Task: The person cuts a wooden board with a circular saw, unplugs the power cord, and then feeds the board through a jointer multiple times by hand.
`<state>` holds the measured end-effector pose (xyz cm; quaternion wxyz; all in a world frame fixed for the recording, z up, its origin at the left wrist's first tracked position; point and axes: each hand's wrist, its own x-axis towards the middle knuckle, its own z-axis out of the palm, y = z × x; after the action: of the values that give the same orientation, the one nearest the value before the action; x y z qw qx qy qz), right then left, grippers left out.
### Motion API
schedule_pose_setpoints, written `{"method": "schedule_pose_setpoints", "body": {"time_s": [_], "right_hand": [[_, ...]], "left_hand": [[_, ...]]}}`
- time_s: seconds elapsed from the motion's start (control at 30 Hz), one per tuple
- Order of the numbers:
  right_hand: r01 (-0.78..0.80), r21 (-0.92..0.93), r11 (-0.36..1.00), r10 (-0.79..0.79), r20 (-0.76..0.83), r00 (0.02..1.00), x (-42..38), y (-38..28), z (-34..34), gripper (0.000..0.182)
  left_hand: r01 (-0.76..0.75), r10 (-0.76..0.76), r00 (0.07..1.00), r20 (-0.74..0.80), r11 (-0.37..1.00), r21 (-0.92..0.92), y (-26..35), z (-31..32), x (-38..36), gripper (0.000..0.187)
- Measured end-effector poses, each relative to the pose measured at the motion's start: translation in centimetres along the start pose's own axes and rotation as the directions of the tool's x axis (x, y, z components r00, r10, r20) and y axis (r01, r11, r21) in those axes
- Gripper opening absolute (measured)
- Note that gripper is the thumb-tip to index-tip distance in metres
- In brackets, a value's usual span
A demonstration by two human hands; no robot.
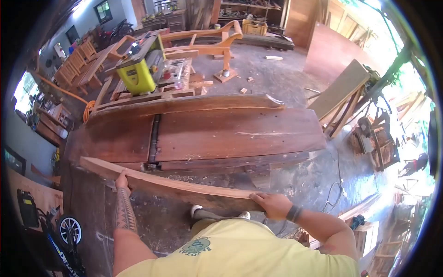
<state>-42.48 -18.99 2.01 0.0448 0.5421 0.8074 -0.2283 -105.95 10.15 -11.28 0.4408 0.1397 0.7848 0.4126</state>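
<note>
Both hands grip a long plank in front of the wide wooden bench

Your left hand (pixel 122 181) is closed on the plank (pixel 184 187) toward its left end, arm reaching forward and nearly straight, thumb up against the edge. Your right hand (pixel 273 206) grips the right end, elbow bent out to the side, a dark band (pixel 294 213) at the wrist; the fingers underneath are hidden.

The plank spans your body, between your yellow shirt (pixel 235 247) and the bench. It is long and narrow, with a pale upper edge and a browner side facing you. Its left end overlaps the bench's near edge in view; whether the 2 touch, you cannot tell.

The bench (pixel 240 136) has a reddish-brown, scuffed wooden top, cut across by 1 dark slot (pixel 154 138). Along its far side runs a long board (pixel 194 105) with an uneven edge.

Beyond that stand a lime-green machine (pixel 138 74) and a curved, orange-toned wooden frame (pixel 226 44). A panel (pixel 340 90) leans past the bench's right end. A cable (pixel 339 184) trails over the floor to the right, and a wheel (pixel 70 230) stands at lower left.
</note>
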Motion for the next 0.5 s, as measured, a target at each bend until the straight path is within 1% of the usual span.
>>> {"method": "schedule_pose_setpoints", "body": {"time_s": [0.07,0.1,0.17,0.2,0.27,0.3,0.33,0.37,0.4,0.43,0.47,0.5], "right_hand": [[0.024,0.018,1.0,-0.024,-0.006,1.0,0.0,2.8,-1.8,0.076],[0.019,0.016,1.0,-0.019,0.025,1.0,0.0,4.4,-2.1,0.077],[0.014,0.004,1.0,-0.014,0.076,0.997,1.1,8.1,-2.6,0.079],[0.033,-0.03,0.999,-0.031,0.058,0.998,1.3,9.3,-3.6,0.075],[0.073,-0.042,0.996,-0.073,-0.015,0.997,2.0,12.6,-4.4,0.076],[0.082,-0.048,0.995,-0.085,-0.052,0.995,2.2,14.4,-4.5,0.077],[0.184,-0.08,0.98,-0.193,-0.124,0.973,3.0,16.7,-4.2,0.075],[0.25,-0.126,0.96,-0.271,-0.195,0.943,3.8,19.6,-3.6,0.074],[0.237,-0.115,0.965,-0.258,-0.218,0.941,4.3,21.9,-1.7,0.072],[0.199,-0.128,0.972,-0.226,-0.251,0.941,4.5,24.7,-1.5,0.069],[0.175,-0.195,0.965,-0.22,-0.238,0.946,4.6,26.2,-4.1,0.068],[0.178,-0.241,0.954,-0.232,-0.218,0.948,4.3,26.8,-5.8,0.066]], "left_hand": [[0.02,-0.021,1.0,-0.021,0.999,-0.036,-0.6,2.0,-0.5,0.063],[0.038,-0.04,0.998,-0.038,0.998,-0.049,-1.1,2.6,-1.0,0.063],[0.029,-0.03,0.998,-0.05,0.999,-0.024,-1.3,4.3,-2.4,0.066],[0.023,-0.025,0.997,-0.07,0.999,-0.025,-1.3,5.3,-3.6,0.068],[0.037,-0.039,0.995,-0.097,0.999,-0.02,-1.9,7.0,-4.2,0.07],[0.018,-0.021,0.999,-0.042,0.997,-0.07,-2.7,7.1,-4.2,0.074],[0.003,0.001,0.999,0.034,0.993,-0.116,-3.8,7.7,-4.2,0.077],[-0.081,0.147,0.954,0.26,0.965,-0.251,-6.6,6.9,-2.0,0.06],[-0.265,0.392,0.804,0.447,0.909,-0.321,-8.9,6.6,-3.2,0.061],[-0.295,0.444,0.547,0.71,0.896,-0.333,-7.8,9.2,-6.2,0.067],[-0.204,0.457,0.647,0.61,0.875,-0.438,-8.2,10.7,-8.3,0.055],[-0.142,0.4,0.745,0.534,0.877,-0.459,-8.4,13.1,-9.9,0.056]]}}
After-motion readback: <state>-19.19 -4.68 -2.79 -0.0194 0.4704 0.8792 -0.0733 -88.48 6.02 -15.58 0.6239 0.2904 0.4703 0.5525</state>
